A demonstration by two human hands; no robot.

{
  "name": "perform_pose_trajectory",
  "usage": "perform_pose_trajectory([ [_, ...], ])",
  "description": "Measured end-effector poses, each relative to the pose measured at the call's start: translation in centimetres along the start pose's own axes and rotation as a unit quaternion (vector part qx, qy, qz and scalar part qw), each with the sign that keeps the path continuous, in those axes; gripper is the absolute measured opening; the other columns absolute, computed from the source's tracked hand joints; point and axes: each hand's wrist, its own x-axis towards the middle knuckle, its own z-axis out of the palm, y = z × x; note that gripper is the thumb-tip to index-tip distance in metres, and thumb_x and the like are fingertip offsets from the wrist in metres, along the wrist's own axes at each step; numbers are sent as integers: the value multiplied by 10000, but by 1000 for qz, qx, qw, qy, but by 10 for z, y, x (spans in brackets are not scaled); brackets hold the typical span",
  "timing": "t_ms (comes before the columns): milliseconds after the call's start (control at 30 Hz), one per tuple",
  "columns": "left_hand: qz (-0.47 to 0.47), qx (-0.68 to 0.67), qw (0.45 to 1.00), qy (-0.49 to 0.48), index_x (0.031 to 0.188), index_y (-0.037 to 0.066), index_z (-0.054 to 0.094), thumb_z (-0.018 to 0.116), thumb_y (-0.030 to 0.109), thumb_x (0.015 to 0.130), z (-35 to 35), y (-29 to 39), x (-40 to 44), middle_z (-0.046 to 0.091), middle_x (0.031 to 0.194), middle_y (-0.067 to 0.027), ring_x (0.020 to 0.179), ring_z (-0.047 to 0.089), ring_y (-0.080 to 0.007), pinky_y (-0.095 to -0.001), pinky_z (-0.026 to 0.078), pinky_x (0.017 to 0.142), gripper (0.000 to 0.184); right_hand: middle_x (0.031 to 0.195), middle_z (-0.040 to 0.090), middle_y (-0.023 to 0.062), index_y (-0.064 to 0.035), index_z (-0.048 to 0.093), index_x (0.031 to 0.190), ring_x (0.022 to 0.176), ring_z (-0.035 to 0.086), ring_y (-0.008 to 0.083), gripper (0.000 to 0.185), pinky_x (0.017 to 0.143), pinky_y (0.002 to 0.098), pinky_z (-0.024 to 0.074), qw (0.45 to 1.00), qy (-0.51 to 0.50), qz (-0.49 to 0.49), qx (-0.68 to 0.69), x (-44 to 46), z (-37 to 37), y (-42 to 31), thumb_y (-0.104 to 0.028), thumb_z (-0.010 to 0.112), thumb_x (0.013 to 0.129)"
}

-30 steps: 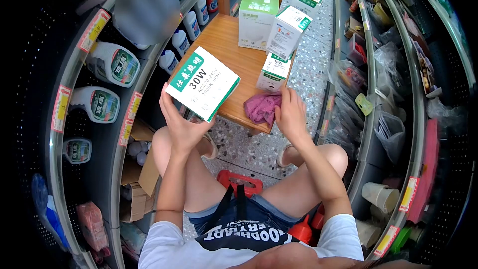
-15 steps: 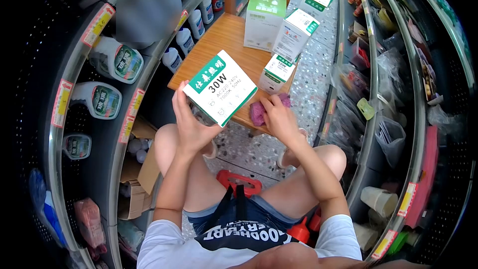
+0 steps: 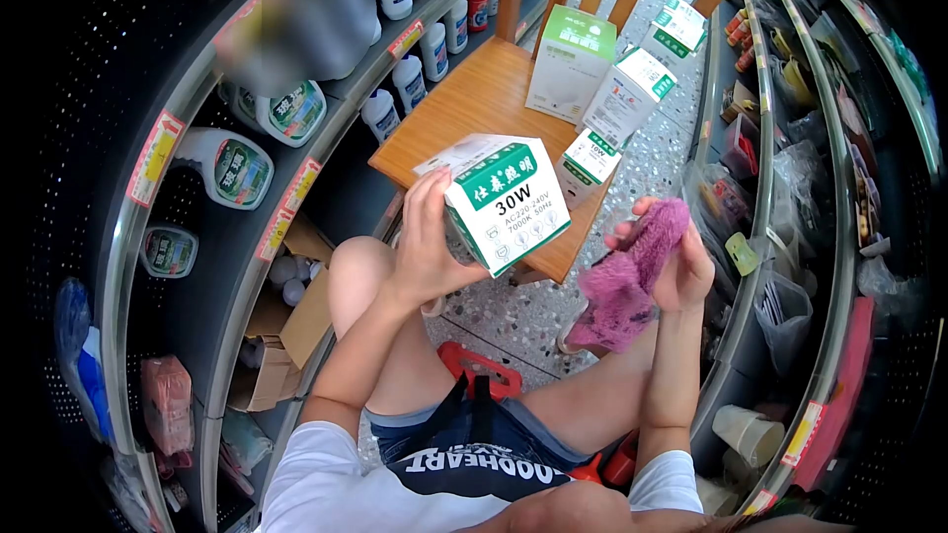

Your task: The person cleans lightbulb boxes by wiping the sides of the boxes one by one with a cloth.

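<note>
My left hand (image 3: 427,247) grips a white and green box marked 30W (image 3: 509,205) from its left and lower sides, tilted over the near edge of the wooden chair seat (image 3: 449,128). Raised at the right of the seat, my right hand (image 3: 681,266) holds a purple cloth (image 3: 637,281), which hangs down in front of the palm. On the seat's right side stand a tall green-topped box (image 3: 571,64), a white box (image 3: 625,94) and a smaller box marked 10W (image 3: 590,163).
More white and green boxes (image 3: 677,28) stand beyond the chair. Shelves with bottles (image 3: 237,170) line the left; shelves with bagged goods (image 3: 780,311) line the right. An open carton (image 3: 286,336) sits low at left. A red object (image 3: 481,367) lies on the floor between the legs.
The purple cloth has been lifted off the seat by my right hand and moved right. The 30W box has shifted right and turned, showing more of its side. The view has also shifted.
</note>
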Motion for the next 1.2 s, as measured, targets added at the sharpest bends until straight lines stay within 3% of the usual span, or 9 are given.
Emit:
perform_pose_trajectory([
  [33, 13, 1, 1000, -3, 1478, -40, 300, 966, 258, 520, 1, 1, 1, 428, 1423, -250, 1338, 432, -442, -525, 353, 1137, 1204, 1245, 574, 200, 89, 445, 1382, 1007, 653, 275, 585, 927, 394, 535, 999, -17, 0, 31, -2, 2, 2, -282, 617, 964],
  [133, 39, 11, 999, -12, 1465, -36, 322, 965, 257, 520, 5, 3, 2, 428, 1422, -246, 1335, 437, -438, -533, 363, 1139, 1180, 1283, 593, 170, 74, 444, 1409, 1049, 679, 302, 573, 940, 434, 541, 995, -13, -70, -75, -5, 9, 19, -212, 648, 957],
  [167, 46, 13, 999, -12, 1459, -34, 329, 964, 256, 517, 6, 5, 2, 431, 1419, -243, 1334, 439, -437, -539, 361, 1141, 1173, 1286, 582, 135, 46, 526, 1350, 1015, 677, 273, 487, 935, 397, 529, 986, -7, -72, -149, -6, 19, 22, -170, 675, 940],
  [200, 53, 15, 998, -12, 1454, -32, 336, 964, 256, 515, 7, 7, 3, 434, 1415, -241, 1334, 441, -436, -544, 358, 1143, 1166, 1282, 567, 111, 38, 611, 1252, 972, 660, 222, 358, 876, 355, 530, 948, -7, -115, -296, -4, 27, 26, -144, 667, 949],
  [267, 67, 21, 997, -13, 1441, -30, 353, 960, 255, 513, 8, 10, 4, 439, 1408, -236, 1330, 446, -436, -558, 353, 1146, 1145, 1264, 561, 120, 7, 691, 1134, 944, 646, 206, 225, 793, 318, 529, 884, -47, -151, -440, 3, 62, 22, -104, 665, 939],
  [500, 83, 41, 995, -28, 1397, -42, 401, 926, 244, 513, 13, 16, 0, 449, 1402, -219, 1316, 462, -443, -607, 344, 1137, 1067, 1130, 585, 122, -30, 716, 962, 873, 618, 279, 208, 706, 364, 537, 646, -24, -350, -679, 28, 91, 63, -47, 677, 759],
  [633, 93, 37, 995, -29, 1385, -50, 419, 902, 271, 548, 16, 11, -4, 450, 1414, -209, 1313, 466, -442, -627, 344, 1124, 1018, 1101, 575, 119, -36, 702, 942, 820, 582, 275, 190, 634, 365, 503, 600, -16, -345, -722, 31, 93, 77, -74, 648, 765],
  [867, 96, 34, 994, -26, 1383, -32, 437, 886, 330, 603, 14, 13, -5, 470, 1397, -204, 1304, 481, -428, -628, 344, 1121, 970, 1106, 571, 140, -14, 684, 947, 833, 585, 285, 207, 649, 371, 508, 574, -35, -343, -743, 22, 87, 86, -76, 652, 753],
  [1200, 106, 33, 993, -25, 1398, 25, 440, 896, 321, 579, 16, 14, -6, 484, 1383, -195, 1294, 493, -417, -625, 348, 1119, 983, 1150, 587, 154, 16, 698, 942, 914, 613, 291, 219, 708, 368, 534, 559, -37, -364, -744, 11, 80, 92, -74, 688, 743],
])
